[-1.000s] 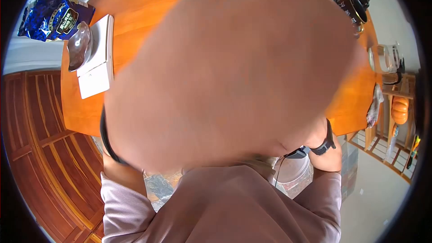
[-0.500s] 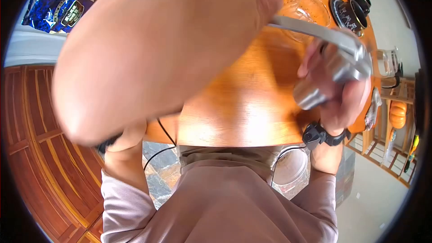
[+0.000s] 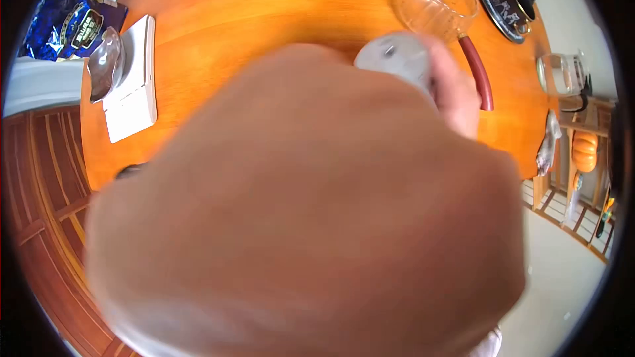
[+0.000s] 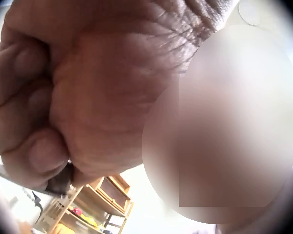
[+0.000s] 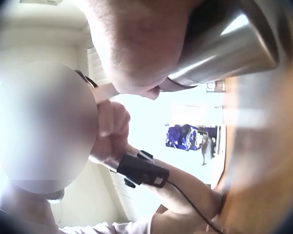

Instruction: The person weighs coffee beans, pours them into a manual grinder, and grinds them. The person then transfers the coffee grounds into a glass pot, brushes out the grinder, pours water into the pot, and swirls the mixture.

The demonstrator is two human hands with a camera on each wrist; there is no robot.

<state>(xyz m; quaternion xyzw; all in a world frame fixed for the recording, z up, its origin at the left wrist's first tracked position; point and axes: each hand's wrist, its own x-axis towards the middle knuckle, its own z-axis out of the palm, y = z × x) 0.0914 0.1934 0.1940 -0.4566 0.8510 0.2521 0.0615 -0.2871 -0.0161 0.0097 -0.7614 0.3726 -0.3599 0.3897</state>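
Note:
My right hand (image 5: 136,44) grips a hand coffee grinder (image 5: 229,51), a shiny steel cylinder tilted on its side in the right wrist view. In the head view, the grinder's round grey end (image 3: 390,56) shows beside blurred right fingers (image 3: 456,86). My left hand (image 3: 304,218) looms close to the head camera and hides most of the grinder. From the left wrist, its fingers (image 4: 34,151) are curled round the end of the crank, where a strip of metal (image 4: 19,180) and a dark part (image 4: 61,183) stick out.
Beyond the grinder stands a glass pot (image 3: 433,3) with a red handle (image 3: 477,76). Black cups and a saucer (image 3: 499,13) are at the far right, near a glass jug (image 3: 562,73). Leftward are a blue bag (image 3: 73,23), a white flat box (image 3: 142,73) and a brown bowl (image 3: 106,66).
My left hand has swept from the upper left to the lower middle of the head view. The crank arm, visible half a second ago, is now hidden; the right hand and grinder appear farther left.

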